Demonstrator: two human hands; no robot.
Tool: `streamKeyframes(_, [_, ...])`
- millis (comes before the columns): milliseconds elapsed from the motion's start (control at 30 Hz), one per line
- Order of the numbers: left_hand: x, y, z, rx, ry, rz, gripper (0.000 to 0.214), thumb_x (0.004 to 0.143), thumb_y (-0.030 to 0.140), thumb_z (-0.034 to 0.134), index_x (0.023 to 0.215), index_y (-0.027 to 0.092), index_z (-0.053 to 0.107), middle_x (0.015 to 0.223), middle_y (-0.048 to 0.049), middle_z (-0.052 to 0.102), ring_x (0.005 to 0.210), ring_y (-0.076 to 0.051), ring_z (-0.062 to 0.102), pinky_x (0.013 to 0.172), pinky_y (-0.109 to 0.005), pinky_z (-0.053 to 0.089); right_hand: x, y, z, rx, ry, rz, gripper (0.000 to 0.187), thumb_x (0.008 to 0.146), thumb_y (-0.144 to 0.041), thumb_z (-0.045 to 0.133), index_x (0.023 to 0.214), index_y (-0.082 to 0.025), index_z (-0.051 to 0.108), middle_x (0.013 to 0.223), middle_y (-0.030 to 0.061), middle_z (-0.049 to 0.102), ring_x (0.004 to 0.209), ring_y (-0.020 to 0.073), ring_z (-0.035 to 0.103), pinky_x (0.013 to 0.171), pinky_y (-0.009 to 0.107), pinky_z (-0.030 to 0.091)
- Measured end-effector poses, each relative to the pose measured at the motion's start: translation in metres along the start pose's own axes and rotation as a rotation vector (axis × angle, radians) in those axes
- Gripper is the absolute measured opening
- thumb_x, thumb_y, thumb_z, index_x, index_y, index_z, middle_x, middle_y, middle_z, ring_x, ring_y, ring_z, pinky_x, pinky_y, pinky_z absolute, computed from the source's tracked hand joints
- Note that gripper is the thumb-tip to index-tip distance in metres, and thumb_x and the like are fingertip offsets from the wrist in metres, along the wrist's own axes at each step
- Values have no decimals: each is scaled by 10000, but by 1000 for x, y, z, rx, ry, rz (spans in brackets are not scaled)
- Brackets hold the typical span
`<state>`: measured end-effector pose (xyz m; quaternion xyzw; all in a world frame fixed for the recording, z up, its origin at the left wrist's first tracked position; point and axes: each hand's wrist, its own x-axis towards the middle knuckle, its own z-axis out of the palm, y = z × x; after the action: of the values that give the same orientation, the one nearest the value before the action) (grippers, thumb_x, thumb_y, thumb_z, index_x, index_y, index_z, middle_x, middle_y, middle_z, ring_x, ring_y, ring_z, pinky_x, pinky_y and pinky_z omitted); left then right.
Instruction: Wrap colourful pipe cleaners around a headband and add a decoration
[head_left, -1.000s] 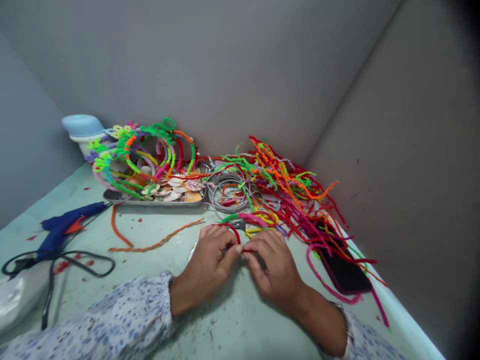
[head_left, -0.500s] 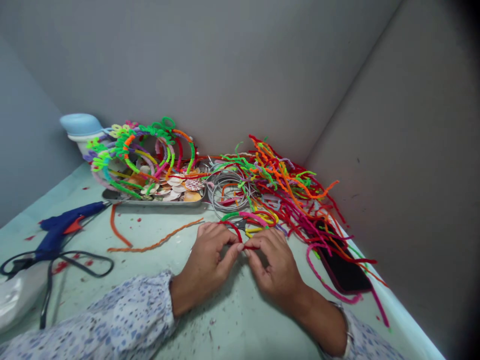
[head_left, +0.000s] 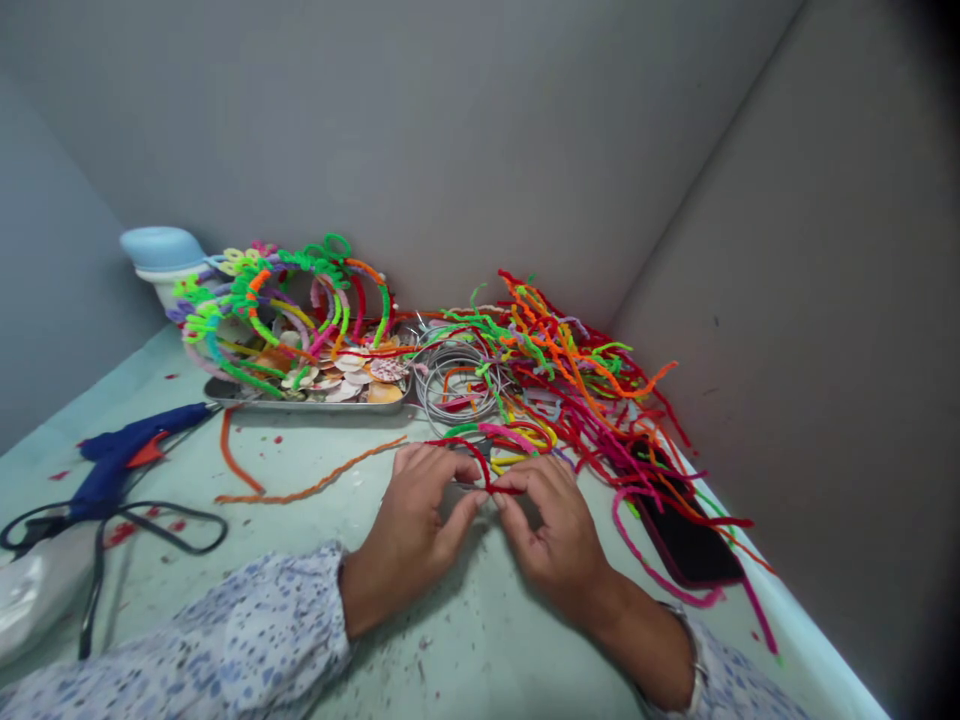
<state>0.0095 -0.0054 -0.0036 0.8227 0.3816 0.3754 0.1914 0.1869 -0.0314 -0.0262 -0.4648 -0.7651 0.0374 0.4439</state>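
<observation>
My left hand (head_left: 416,520) and my right hand (head_left: 551,520) meet at the middle of the pale green table (head_left: 300,600). Both pinch a red pipe cleaner (head_left: 480,468) that arcs up between their fingertips. The fingers of each hand are closed on it. Just beyond the hands lie curled green, pink and yellow pipe cleaners (head_left: 510,437) and a coil of grey wire rings (head_left: 454,385).
A big tangle of coloured pipe cleaners (head_left: 585,380) spreads at the right over a black phone (head_left: 686,540). A metal tray (head_left: 315,395) with shells and finished hoops stands at the back left. A blue glue gun (head_left: 124,455) with its black cord lies at the left, near an orange pipe cleaner (head_left: 300,485).
The red pipe cleaner's arc has shifted slightly between the fingers as both hands work it. The hands stay in the same place.
</observation>
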Motion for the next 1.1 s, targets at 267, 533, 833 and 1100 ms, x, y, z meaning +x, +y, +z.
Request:
streamKeyframes(267, [2, 0, -5, 44, -13, 129, 108, 898, 161, 547, 890, 233, 627, 861, -9, 658, 857, -177, 556, 864, -382, 339, 0, 1, 0, 14, 5, 5, 76, 875, -162, 527, 935, -204, 547, 865, 44, 599, 836, 209, 539, 769, 399, 430])
streamKeyframes(533, [1, -2, -4, 82, 38, 188, 141, 891, 174, 590, 952, 266, 678, 849, -5, 667, 832, -166, 568, 850, -382, 341, -1, 0, -1, 35, 0, 12, 83, 864, -148, 535, 928, -199, 550, 865, 42, 598, 839, 207, 541, 767, 389, 426])
streamKeyframes(833, [2, -3, -5, 109, 70, 222, 152, 888, 177, 605, 975, 269, 690, 816, 4, 670, 804, -153, 574, 844, -382, 341, 0, -1, -1, 41, 5, 6, 77, 870, -148, 532, 928, -192, 557, 860, 46, 597, 838, 203, 536, 774, 383, 423])
streamKeyframes(1100, [3, -3, -3, 99, 101, 212, 102, 873, 193, 631, 929, 249, 695, 802, 9, 680, 778, -152, 586, 830, -374, 342, 0, -1, -1, 29, 9, -10, 88, 862, -139, 543, 929, -194, 554, 856, 46, 598, 833, 204, 537, 770, 382, 419])
